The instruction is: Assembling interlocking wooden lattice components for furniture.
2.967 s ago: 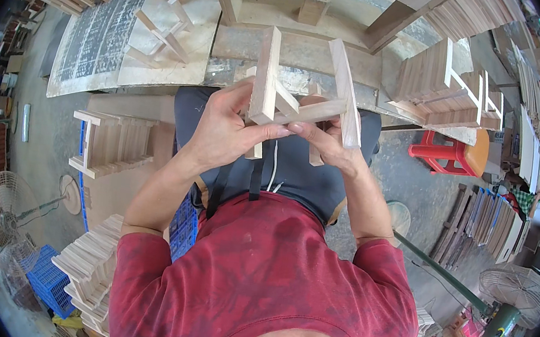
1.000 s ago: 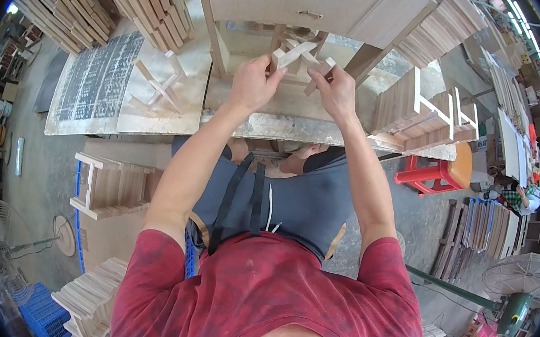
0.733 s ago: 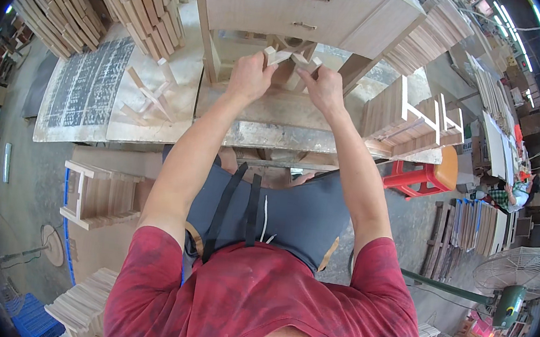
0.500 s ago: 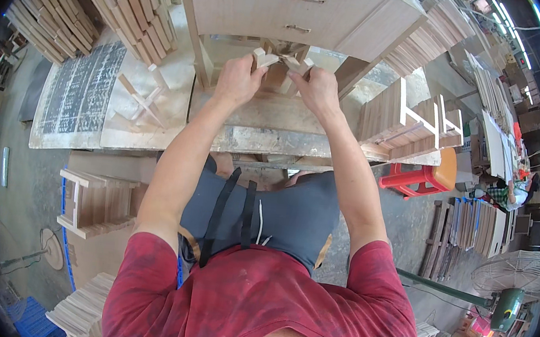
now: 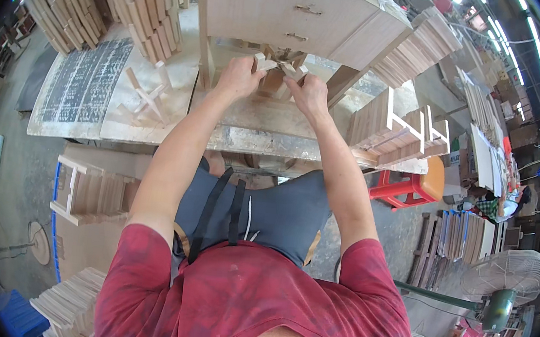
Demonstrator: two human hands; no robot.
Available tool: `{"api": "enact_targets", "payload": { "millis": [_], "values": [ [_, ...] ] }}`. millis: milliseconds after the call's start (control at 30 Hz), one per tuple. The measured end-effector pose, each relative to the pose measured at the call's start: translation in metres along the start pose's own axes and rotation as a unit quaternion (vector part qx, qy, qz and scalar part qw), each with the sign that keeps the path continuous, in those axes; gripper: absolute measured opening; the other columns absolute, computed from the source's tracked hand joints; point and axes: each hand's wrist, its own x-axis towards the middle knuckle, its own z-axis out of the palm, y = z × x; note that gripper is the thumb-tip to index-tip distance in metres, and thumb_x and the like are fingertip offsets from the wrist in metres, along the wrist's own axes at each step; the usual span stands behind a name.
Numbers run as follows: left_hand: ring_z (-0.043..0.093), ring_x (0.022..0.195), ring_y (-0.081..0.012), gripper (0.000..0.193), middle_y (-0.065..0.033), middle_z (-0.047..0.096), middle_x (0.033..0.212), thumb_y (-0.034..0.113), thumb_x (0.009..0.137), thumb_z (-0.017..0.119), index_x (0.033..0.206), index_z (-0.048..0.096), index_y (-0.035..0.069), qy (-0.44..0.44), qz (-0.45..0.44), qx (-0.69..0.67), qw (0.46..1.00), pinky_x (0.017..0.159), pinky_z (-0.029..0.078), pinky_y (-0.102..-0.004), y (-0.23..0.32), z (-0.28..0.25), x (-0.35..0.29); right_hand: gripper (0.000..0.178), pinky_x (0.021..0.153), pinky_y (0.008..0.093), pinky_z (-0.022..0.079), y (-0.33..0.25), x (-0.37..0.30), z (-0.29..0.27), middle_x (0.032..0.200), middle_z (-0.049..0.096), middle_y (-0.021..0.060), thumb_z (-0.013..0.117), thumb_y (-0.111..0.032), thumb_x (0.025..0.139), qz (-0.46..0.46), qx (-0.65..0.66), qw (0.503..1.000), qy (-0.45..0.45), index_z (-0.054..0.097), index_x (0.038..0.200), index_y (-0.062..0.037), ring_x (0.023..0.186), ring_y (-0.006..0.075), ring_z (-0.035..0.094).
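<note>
My left hand (image 5: 241, 77) is closed on one arm of a pale wooden cross-shaped frame (image 5: 266, 64). My right hand (image 5: 310, 95) grips another arm of the same frame, a short distance to the right. The frame's middle lies between my hands, in an opening under a large wooden box (image 5: 254, 9) with two brass-coloured handles. Dark machine parts behind it are partly hidden, so I cannot tell exactly what the frame touches. Off to the left on the bench stands a similar crossed wooden leg frame (image 5: 149, 100).
Tall stacks of wooden strips (image 5: 148, 11) stand at the back left of the workbench (image 5: 266, 143). Assembled wooden frames (image 5: 386, 125) sit at its right end, above an orange-and-red stool (image 5: 413, 183). A green fan (image 5: 499, 304) is at the lower right.
The whole view has shifted slightly. My hands keep hold of the wooden frame, and the right one has moved a little lower and closer to the left.
</note>
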Motion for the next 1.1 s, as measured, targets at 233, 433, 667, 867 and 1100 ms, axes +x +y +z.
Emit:
{"api": "enact_targets", "payload": {
  "millis": [233,433,667,867,1100],
  "values": [
    [0.067,0.097,-0.0418,0.03,-0.0233,0.072,0.099,0.023,0.088,0.074,0.102,0.071,-0.002,-0.01,-0.003,-0.06,0.998,0.084,0.053,-0.047,0.005,-0.013,-0.028,0.052,0.069,0.0393,0.056,-0.001,-0.025,-0.008,0.074,0.072,0.0206,0.075,-0.041,0.087,-0.014,0.028,0.998,-0.062,0.071,0.087,0.0111,0.071,0.0288,0.074],
    [0.074,0.084,-0.0265,0.03,-0.017,0.074,0.091,0.025,0.089,0.076,0.103,0.07,-0.001,-0.059,-0.029,-0.135,0.989,0.071,0.057,-0.04,-0.023,-0.069,-0.124,0.042,0.079,0.0361,0.056,-0.048,-0.104,-0.08,0.114,0.069,0.0162,0.061,0.001,0.082,-0.204,0.112,0.954,-0.19,0.066,0.123,-0.0015,0.098,0.0245,0.068],
    [0.075,0.082,-0.02,0.023,-0.0116,0.075,0.091,0.022,0.1,0.065,0.104,0.069,0.0,-0.118,-0.186,-0.6,0.769,0.066,0.058,-0.0292,-0.041,-0.133,-0.189,0.056,0.084,0.0431,0.055,-0.106,-0.098,-0.063,0.121,0.065,0.0127,0.08,-0.001,0.071,-0.508,-0.009,0.86,-0.037,0.066,0.125,-0.0091,0.1,0.0353,0.062],
    [0.07,0.102,-0.023,0.03,-0.0161,0.071,0.11,0.009,0.096,0.063,0.123,0.06,-0.004,0.266,-0.16,-0.329,0.892,0.088,0.056,-0.0349,-0.138,-0.16,-0.216,0.027,0.072,0.0349,0.054,-0.173,-0.058,-0.016,0.1,0.071,0.0124,0.083,-0.01,0.082,-0.408,0.213,0.888,-0.023,0.069,0.103,-0.0019,0.084,0.0259,0.067],
    [0.049,0.14,-0.0337,0.085,-0.0262,0.048,0.149,0.011,0.079,0.076,0.151,0.034,-0.006,0.261,-0.184,-0.172,0.932,0.117,0.039,-0.0405,-0.184,-0.143,-0.215,0.028,0.066,0.0297,0.05,-0.228,0.007,0.068,0.074,0.068,0.0068,0.079,-0.027,0.091,-0.22,0.254,0.906,-0.259,0.069,0.1,-0.0025,0.07,0.013,0.063]
  ]
}}
